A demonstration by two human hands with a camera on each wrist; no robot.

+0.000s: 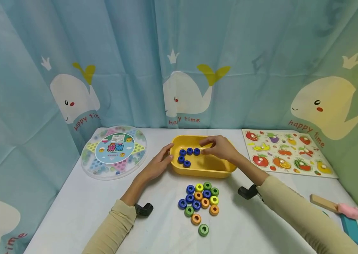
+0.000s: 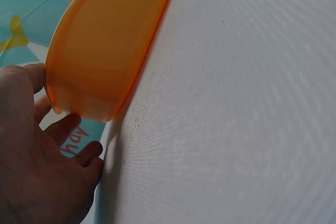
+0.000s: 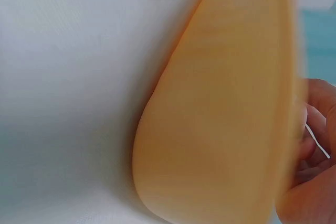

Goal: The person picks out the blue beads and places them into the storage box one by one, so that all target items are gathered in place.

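A yellow plastic tray (image 1: 202,173) stands near the back of the table. Inside its left half, several blue beads (image 1: 189,151) with holes lie in a curved row. My left hand (image 1: 158,165) is at the tray's left end, fingertips touching the outer wall and rim, as the left wrist view shows. My right hand (image 1: 220,147) reaches over the far rim area into the tray, thumb and forefinger apart beside the rightmost blue bead (image 1: 196,151). In the right wrist view, the tray wall (image 3: 220,108) hides the right fingertips.
In front of the tray lie several loose beads: blue (image 1: 182,203), green (image 1: 203,230), orange (image 1: 196,219) and yellow (image 1: 214,200). A round board game (image 1: 114,151) is at the left, a fruit puzzle board (image 1: 288,151) at the right. Wooden blocks (image 1: 325,203) lie near the right edge.
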